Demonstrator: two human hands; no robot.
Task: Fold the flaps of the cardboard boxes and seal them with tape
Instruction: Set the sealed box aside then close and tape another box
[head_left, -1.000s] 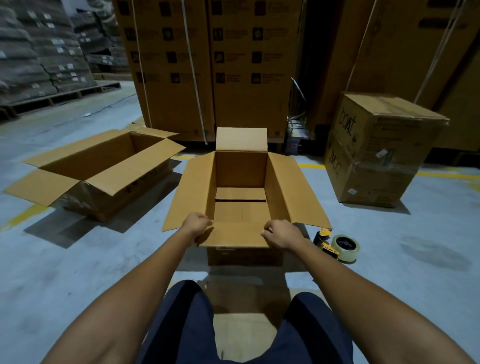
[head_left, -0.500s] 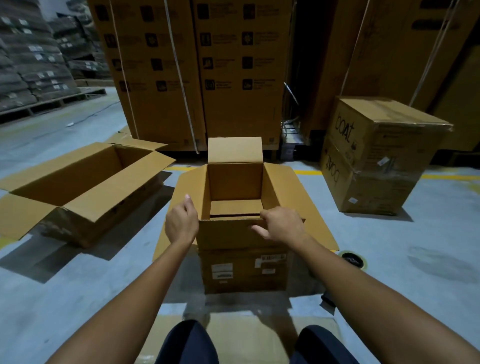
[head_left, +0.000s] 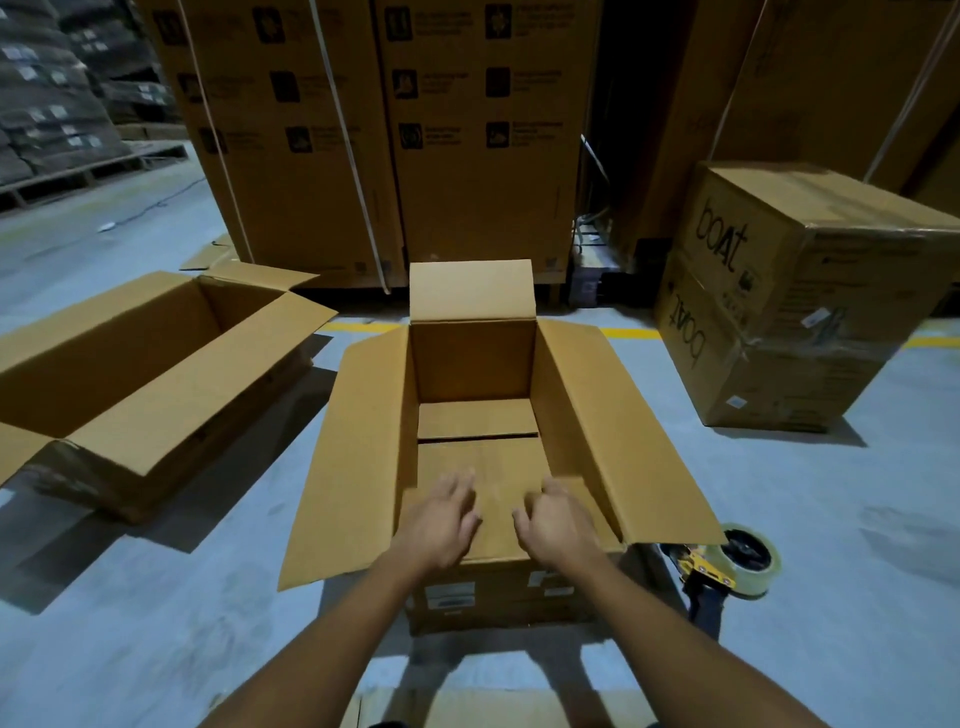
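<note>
Both hands lay close together on the near flap (head_left: 496, 512) of the box (head_left: 472, 358), which stood open on the floor (head_left: 156, 623) right ahead of them. The left hand (head_left: 441, 525) had its fingers fairly straight and spread, resting flat on the flap and gripping nothing. The right hand (head_left: 558, 525) had its fingers curled downward over the flap; motion blur hid whether they pinched the cardboard or only pressed on it. The flap under the hands tilted inward over the box's mouth. Beyond the fingertips the far flap (head_left: 472, 291) stood upright, and the long side flaps splayed outward, one left of the left hand (head_left: 353, 457) and one right of the right hand (head_left: 613, 431). Just right of the right wrist, past the side flap's corner, a tape gun (head_left: 727, 564) lay on the floor. Well left of the left hand sat a second open box (head_left: 145, 374). Far right and ahead stood two stacked sealed boxes (head_left: 779, 291), and tall cartons (head_left: 389, 130) rose behind.
</note>
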